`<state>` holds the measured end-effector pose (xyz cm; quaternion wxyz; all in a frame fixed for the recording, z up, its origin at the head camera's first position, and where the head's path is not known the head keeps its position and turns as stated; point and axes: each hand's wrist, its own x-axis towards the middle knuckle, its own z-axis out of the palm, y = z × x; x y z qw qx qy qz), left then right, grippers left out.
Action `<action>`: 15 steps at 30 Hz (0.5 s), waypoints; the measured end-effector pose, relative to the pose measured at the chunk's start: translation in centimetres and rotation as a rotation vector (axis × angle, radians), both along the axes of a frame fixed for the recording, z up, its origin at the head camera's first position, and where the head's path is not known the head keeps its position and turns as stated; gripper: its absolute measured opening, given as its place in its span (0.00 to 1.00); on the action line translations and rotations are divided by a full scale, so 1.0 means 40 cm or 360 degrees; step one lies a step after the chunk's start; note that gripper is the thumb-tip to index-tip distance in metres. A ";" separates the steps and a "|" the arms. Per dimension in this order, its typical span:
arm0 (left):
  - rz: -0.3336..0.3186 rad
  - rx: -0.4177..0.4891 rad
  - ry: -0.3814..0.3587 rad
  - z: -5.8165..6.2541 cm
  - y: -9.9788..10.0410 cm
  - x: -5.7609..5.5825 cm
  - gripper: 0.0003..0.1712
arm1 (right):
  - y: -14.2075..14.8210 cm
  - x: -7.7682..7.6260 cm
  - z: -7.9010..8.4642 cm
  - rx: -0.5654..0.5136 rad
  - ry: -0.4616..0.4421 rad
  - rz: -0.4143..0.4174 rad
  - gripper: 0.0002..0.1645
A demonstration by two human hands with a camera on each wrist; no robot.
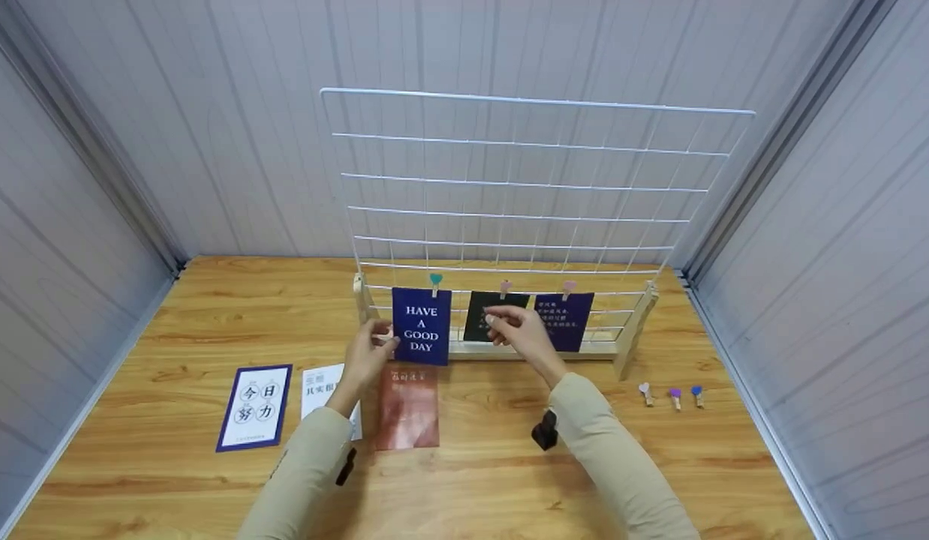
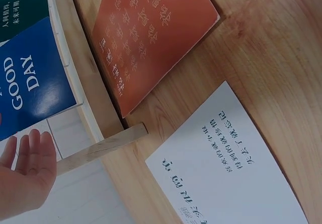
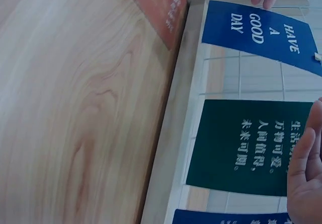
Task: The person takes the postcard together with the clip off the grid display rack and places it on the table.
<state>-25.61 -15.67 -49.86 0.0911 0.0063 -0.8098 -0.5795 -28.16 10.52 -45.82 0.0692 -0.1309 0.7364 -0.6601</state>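
A dark blue card reading "HAVE A GOOD DAY" [image 1: 422, 319] hangs from a teal heart clip [image 1: 436, 280] on the white wire grid [image 1: 521, 182]. My left hand [image 1: 368, 356] is at its left edge, a fingertip over the card; fingers look relaxed in the left wrist view. My right hand [image 1: 526, 334] hovers before a dark green card [image 3: 246, 146], fingers loosely bent; I see nothing held. That card hangs from a pink clip [image 1: 506, 287]. Right of it, another blue card [image 1: 573, 330] hangs from a second pink clip [image 1: 569, 287].
On the wooden table [image 1: 464, 487] lie a purple-bordered card [image 1: 254, 409], a white card [image 2: 226, 168] and a reddish-orange card [image 1: 408, 412]. Three small clips, white [image 1: 646, 393], purple [image 1: 675, 397] and blue [image 1: 697, 395], lie at the right. Wooden feet [image 1: 635, 330] support the grid.
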 end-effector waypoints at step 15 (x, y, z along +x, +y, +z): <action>0.0014 -0.0015 -0.0011 0.002 0.006 -0.010 0.18 | -0.091 -0.041 0.005 -0.0055 0.0009 -0.0053 0.17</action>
